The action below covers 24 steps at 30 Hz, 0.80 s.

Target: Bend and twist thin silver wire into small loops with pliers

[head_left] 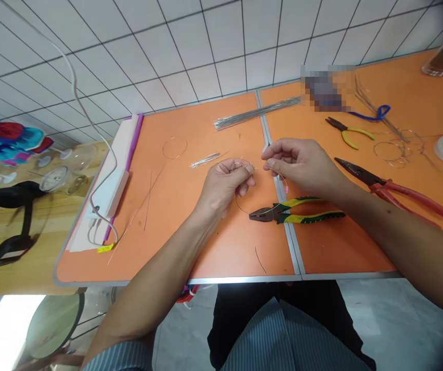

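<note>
My left hand (pixel 231 181) pinches a thin wire (pixel 241 208) between thumb and forefinger, where a small loop of it shows. The wire curves down past the jaws of the green-and-yellow pliers (pixel 310 216) and up toward my right hand (pixel 300 162). That hand's fingers are closed on the wire too, close to the left fingertips; the exact grip point is partly hidden. A small pink piece (pixel 286 189) sits on the wire below my right hand. The pliers lie on the orange table, just below both hands.
Red-handled pliers (pixel 383 185) and small yellow-handled pliers (pixel 345 129) lie at right, near loose wire coils (pixel 397 149). A wire bundle (pixel 258 113) lies at the back. Short wires (pixel 204 160) and a wire ring (pixel 175 148) are left. A white power strip (pixel 111 196) stands farther left.
</note>
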{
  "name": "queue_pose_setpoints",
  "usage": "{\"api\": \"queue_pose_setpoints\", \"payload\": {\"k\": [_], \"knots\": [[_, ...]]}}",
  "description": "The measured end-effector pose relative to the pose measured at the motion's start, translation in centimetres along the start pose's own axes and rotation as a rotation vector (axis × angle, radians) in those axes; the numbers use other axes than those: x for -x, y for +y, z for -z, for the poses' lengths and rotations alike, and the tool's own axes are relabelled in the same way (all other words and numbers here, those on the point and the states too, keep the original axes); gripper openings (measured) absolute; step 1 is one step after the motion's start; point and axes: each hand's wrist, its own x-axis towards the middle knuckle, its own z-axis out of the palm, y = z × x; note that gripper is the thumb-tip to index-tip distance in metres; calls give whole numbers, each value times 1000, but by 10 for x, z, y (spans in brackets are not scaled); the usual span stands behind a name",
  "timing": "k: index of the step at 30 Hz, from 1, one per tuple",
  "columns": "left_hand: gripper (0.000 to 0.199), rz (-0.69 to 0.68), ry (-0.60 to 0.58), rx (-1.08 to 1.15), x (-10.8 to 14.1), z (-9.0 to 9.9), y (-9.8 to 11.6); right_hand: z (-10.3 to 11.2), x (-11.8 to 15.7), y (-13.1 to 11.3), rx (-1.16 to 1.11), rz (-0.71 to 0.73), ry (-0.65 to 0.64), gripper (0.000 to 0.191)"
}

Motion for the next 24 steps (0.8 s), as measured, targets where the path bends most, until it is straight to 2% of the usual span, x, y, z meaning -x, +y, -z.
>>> {"api": "queue_pose_setpoints", "payload": {"k": [4,9,20,24], "knots": [[28,-37,68,63,-2,0,-1,-7,3,1,-49,3,-44,20],[27,-77,99,130,-2,-1,-5,-19,7,-3,-102,-14,-63,28],[19,-93,162,133,0,-8,-7,-29,6,1,-125,-14,4,31],[17,-78,161,133,1,-10,-8,-32,6,0,-115,-2,49,27]]}}
